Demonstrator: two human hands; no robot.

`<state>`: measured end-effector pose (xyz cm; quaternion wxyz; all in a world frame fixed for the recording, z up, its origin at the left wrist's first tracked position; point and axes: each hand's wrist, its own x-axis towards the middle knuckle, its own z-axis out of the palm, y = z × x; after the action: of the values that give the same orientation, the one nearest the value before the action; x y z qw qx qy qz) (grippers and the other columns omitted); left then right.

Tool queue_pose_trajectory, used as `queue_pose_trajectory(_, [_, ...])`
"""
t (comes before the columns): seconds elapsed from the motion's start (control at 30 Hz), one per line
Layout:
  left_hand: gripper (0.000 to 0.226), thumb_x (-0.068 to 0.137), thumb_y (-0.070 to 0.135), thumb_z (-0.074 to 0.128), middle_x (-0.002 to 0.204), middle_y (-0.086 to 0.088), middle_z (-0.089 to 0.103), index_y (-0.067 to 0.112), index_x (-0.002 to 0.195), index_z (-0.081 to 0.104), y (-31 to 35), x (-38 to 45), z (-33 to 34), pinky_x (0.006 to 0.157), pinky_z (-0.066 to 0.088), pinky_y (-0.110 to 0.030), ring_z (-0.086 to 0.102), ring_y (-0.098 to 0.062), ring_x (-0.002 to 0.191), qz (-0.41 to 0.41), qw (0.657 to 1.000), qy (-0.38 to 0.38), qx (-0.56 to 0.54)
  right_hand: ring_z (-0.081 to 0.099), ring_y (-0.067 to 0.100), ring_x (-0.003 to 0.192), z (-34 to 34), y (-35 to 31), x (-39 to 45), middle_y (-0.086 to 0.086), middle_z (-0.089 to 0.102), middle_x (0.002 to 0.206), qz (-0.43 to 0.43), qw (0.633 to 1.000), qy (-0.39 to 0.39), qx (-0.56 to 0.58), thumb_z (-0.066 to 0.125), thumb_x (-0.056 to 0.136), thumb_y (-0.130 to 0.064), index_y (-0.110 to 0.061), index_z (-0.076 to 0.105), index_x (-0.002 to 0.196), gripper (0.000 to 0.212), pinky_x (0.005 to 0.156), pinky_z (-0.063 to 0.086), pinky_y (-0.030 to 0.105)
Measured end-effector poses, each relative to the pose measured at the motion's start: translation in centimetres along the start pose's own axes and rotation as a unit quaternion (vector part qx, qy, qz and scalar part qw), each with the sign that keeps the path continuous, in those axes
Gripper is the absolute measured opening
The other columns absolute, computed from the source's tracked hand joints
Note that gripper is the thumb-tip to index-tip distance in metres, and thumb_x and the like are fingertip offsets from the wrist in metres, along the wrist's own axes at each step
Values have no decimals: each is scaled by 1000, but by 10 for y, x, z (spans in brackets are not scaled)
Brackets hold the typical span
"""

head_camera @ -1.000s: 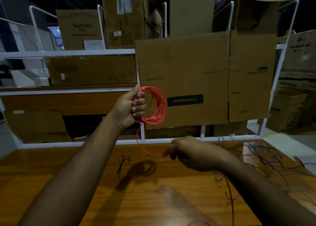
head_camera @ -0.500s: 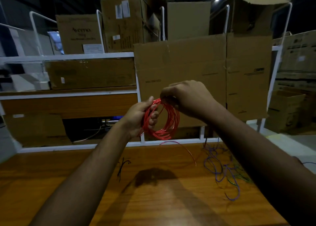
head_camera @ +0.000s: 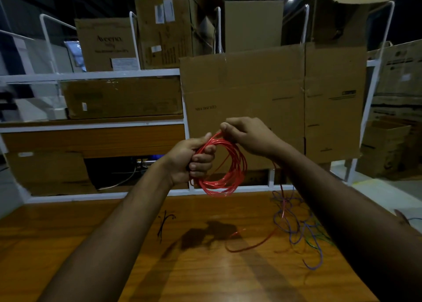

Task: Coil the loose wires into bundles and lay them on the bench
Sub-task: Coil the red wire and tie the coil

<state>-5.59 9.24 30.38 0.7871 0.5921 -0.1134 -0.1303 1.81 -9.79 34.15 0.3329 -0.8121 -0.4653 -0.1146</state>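
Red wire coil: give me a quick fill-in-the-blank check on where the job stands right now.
1. The left hand grips a coil of ____ wire.
2. The right hand pinches the coil at its ____ edge.
3. The coil's loose tail trails onto the wooden ____.
4. The tangle of purple wires lies to the ____ of the coil.

Missing words: red; top; bench; right
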Motion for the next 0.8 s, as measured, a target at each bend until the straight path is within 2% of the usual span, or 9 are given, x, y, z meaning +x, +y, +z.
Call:
queue_pose_trajectory(0.07, [41,101,44,38,46,8,33,15,74,50,-2,-1,-5,34,19,-17,31,-3,32,-3,999,-32,-36,71,25,89,1,4,2,0,73,88,58,994,52,70,43,104,-41,-22,66,89,33,84,59,42])
queue_pose_trajectory(0.13, [42,102,42,37,47,8,31,15,74,51,-4,-2,-9,34,20,-16,31,-3,33,8,996,-62,-71,70,19,75,-4,10,5,-1,75,85,108,982,70,135,45,104,-38,-14,66,90,35,70,59,36])
queue_pose_trajectory(0.23, [45,104,42,33,49,8,24,15,73,51,-5,0,-12,35,17,-17,21,-4,36,19,993,-64,-96,48,6,53,-4,20,2,-1,73,87,145,964,-2,222,39,106,-43,-4,64,104,46,47,37,18])
queue_pose_trajectory(0.33, [44,104,43,34,46,9,32,16,73,49,-3,4,-14,34,17,-16,27,-2,33,44,993,-33,-109,52,14,58,11,23,-6,4,72,80,138,952,-79,261,28,103,-58,1,60,121,69,53,38,24])
queue_pose_trajectory(0.4, [43,104,43,35,45,9,34,16,73,49,-2,5,-17,34,18,-15,32,-1,32,55,992,-7,-110,57,34,76,20,20,-10,23,71,89,105,944,-116,292,34,93,-70,1,58,116,78,70,44,39])
queue_pose_trajectory(0.47, [44,104,46,35,46,9,34,16,75,49,-4,7,-18,33,19,-14,32,-1,32,57,993,21,-103,52,39,77,26,16,-12,27,57,84,73,949,-118,284,45,90,-67,-5,55,103,64,71,48,44])
queue_pose_trajectory(0.53, [45,102,50,35,48,9,33,16,76,49,-6,8,-16,33,20,-14,32,-2,33,60,993,37,-98,53,31,68,34,16,-11,18,48,80,72,963,-84,245,48,96,-54,-8,52,95,46,64,50,34])
queue_pose_trajectory(0.67, [46,93,56,43,50,8,31,15,75,50,-10,9,-6,36,19,-15,28,-2,36,65,994,46,-71,48,11,48,47,24,-12,-1,42,60,120,952,-18,280,44,102,-50,-18,46,70,45,47,40,22])
queue_pose_trajectory(0.8, [40,100,44,42,49,8,27,17,72,46,-11,8,-10,34,16,-16,24,-3,35,56,996,74,-4,51,11,51,46,28,-19,3,58,69,172,933,-112,294,42,97,-61,-18,52,78,49,47,37,21])
